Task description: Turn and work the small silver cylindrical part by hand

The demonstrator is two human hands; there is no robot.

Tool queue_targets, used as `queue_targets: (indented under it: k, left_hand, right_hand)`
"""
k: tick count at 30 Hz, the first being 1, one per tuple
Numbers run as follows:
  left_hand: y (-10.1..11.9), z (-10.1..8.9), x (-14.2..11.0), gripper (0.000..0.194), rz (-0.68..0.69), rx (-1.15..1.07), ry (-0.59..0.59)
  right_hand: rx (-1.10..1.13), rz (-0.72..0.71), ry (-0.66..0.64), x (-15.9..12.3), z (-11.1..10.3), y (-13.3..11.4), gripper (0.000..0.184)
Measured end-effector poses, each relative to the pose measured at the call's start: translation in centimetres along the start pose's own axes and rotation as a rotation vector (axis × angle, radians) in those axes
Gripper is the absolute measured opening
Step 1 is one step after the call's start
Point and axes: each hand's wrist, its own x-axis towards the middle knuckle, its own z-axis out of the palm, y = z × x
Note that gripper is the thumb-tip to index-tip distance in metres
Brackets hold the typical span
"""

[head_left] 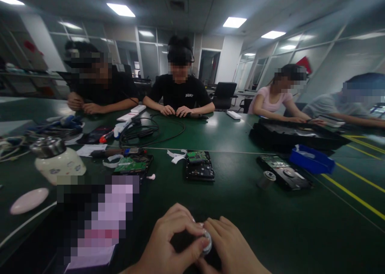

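Green table (234,206) in a large office with glass partitions, ceiling lights on, co-workers seated along the far side and far right. Near edge, centre: small round metal part (207,242) held up between the person's two hands. Left hand (170,236) is narrow, thumb and index pinched on the part; right hand (230,240) has bent fingers right up against it from the right, but its grip is partly hidden, so cannot tell how firmly it holds. Beyond the hands, mid-table, an opened drive unit (200,170) with a green board on top; another at left (132,166), and a third at right (285,172) beside a metal cylinder (267,180) and a blue tray (313,164). Dark device (90,242) with a pixelated pink screen lies near left, close to the left forearm. For good handling, my judgement: keep the left pinch on the rim, let the right fingers steady or turn it in small moves, and stay low over the table, since a smooth round piece could slip and roll. Best to shift the fingertips a little so the worked face stays visible, and keep elbows off the dark device.
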Motion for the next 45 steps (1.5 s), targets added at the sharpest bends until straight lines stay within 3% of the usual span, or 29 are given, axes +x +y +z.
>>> queue_targets:
  k: [5, 8, 11, 14, 21, 24, 27, 29, 33, 36, 41, 45]
  left_hand:
    - [-0.1, 0.2, -0.3, 0.005, -0.033, 0.116, -0.04]
    - [-0.1, 0.0, -0.1, 0.019, -0.087, 0.14, -0.11]
    - [-0.2, -0.2, 0.1, 0.014, -0.085, 0.124, -0.134]
    - [-0.2, 0.1, 0.2, 0.006, -0.105, 0.123, -0.093]
    - [0.4, 1.2, -0.2, 0.025, -0.197, 0.219, 0.109]
    - [0.3, 0.5, -0.3, 0.015, -0.168, 0.215, 0.046]
    - [-0.1, -0.4, -0.5, 0.024, -0.102, 0.235, -0.05]
    - [-0.3, -0.8, -0.6, 0.016, -0.059, 0.282, -0.072]
    - [0.0, -0.8, -0.6, 0.015, 0.003, 0.362, -0.078]
    - [0.4, -0.8, -0.5, 0.013, 0.015, 0.358, -0.012]
    - [-1.0, -1.1, 0.0, 0.016, -0.182, 0.483, 0.177]
    - [-2.6, -1.0, 0.2, 0.008, -0.336, 0.683, 0.074]
  right_hand:
    - [-0.038, 0.008, -0.013, 0.0, 0.6, 0.6, 0.026]
    - [-0.04, -0.009, -0.018, 0.1, 0.9, 1.1, 0.034]
    - [-0.088, -0.058, -0.034, 0.5, 1.0, 1.4, 0.027]
    - [-0.186, -0.085, -0.028, 0.9, 1.1, 1.4, 0.014]
    - [-0.183, -0.057, 0.002, 1.0, 1.5, 1.5, 0.017]
    - [-0.161, -0.028, -0.031, 0.9, 1.5, 1.5, 0.017]
    - [-0.124, -0.024, -0.028, 0.8, 1.3, 1.4, 0.017]
    - [-0.112, -0.02, -0.022, 0.8, 1.2, 1.3, 0.016]
    - [-0.109, 0.004, -0.021, 0.8, 0.9, 0.8, 0.018]
    - [-0.083, 0.016, -0.029, 0.7, 0.6, 0.3, 0.017]
    - [-0.032, 0.067, -0.037, 0.6, 0.0, -0.2, 0.021]
    - [-0.034, 0.071, -0.045, 0.6, -0.3, -0.2, 0.02]
